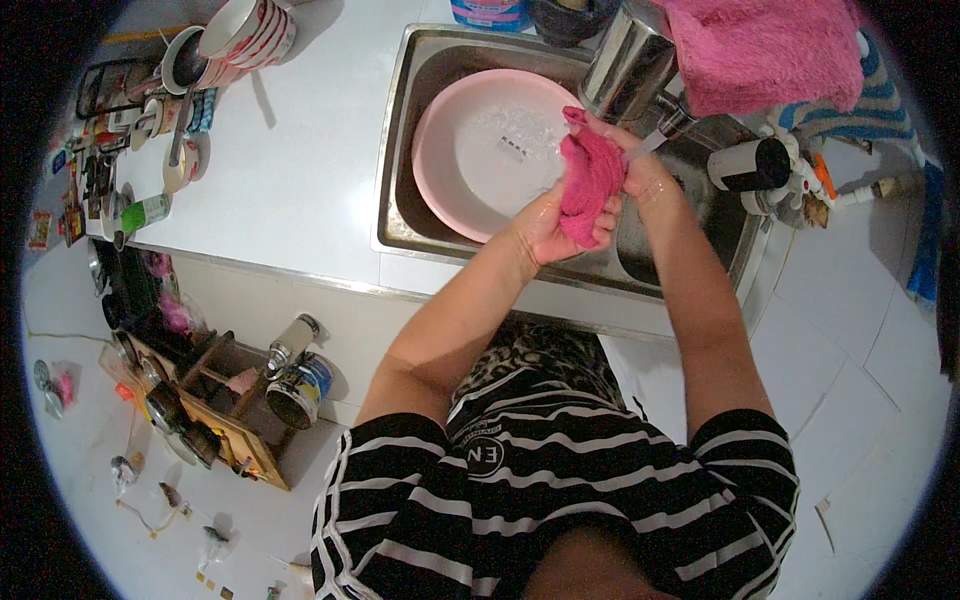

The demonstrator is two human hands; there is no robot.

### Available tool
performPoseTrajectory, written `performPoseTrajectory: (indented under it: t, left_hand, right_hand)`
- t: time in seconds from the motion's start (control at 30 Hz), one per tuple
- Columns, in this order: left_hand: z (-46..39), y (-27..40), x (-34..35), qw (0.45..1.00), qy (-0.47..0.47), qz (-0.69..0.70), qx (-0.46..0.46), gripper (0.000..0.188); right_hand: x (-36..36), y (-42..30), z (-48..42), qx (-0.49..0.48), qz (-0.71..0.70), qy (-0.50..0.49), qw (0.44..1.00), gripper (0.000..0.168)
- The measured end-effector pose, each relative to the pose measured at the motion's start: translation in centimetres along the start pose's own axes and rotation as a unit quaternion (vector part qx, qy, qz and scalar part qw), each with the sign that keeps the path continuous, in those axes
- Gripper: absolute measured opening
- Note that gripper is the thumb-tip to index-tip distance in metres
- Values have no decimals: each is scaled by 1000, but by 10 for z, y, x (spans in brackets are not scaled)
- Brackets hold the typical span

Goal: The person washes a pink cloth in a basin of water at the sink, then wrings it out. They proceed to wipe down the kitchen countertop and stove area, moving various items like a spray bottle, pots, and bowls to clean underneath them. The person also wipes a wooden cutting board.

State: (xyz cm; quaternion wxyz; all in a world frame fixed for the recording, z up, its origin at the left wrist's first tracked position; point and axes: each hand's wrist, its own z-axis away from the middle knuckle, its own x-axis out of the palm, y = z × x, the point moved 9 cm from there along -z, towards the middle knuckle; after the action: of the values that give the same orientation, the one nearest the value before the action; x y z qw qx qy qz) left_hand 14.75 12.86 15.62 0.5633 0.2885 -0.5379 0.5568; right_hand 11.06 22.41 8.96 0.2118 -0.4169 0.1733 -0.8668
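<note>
A wet pink cloth is bunched between my two hands, over the right rim of a pale pink plastic basin. My left hand grips its lower end, fingers curled around the fabric. At the upper end, my right hand holds it from the far side, partly hidden by the cloth. Water runs from the faucet onto my right hand and the cloth. Bubbly water lies in the basin, which sits in the left bowl of a stainless steel sink.
Stacked bowls and kitchen items crowd the counter's left end. A pink towel hangs at the upper right. Behind the basin stands a shiny metal cylinder. A black-and-white container lies at the sink's right edge. A wooden rack stands below left.
</note>
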Motion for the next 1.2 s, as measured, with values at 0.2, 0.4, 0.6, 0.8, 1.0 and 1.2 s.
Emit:
performPoseTrajectory:
  t: [0.2,0.4,0.6,0.8,1.0,1.2]
  left_hand:
    - [-2,32,-18,911,214,-352,-16,43]
    - [-21,67,-28,779,249,-544,188,52]
    - [-39,89,-71,479,371,-726,326,41]
    - [-49,21,-21,995,95,-10,33,35]
    - [-43,-14,41,937,-128,324,3,33]
    - [-10,-4,35,938,-78,312,128,42]
  right_hand:
    - [-8,-6,-17,77,280,49,956,28]
    - [10,-36,-27,-104,650,214,722,29]
    - [-40,-26,-53,-182,718,365,564,34]
    - [-57,-9,0,-1,123,124,985,50]
    - [-3,39,14,-115,-335,-30,935,54]
    - [51,39,31,-151,-308,-68,937,59]
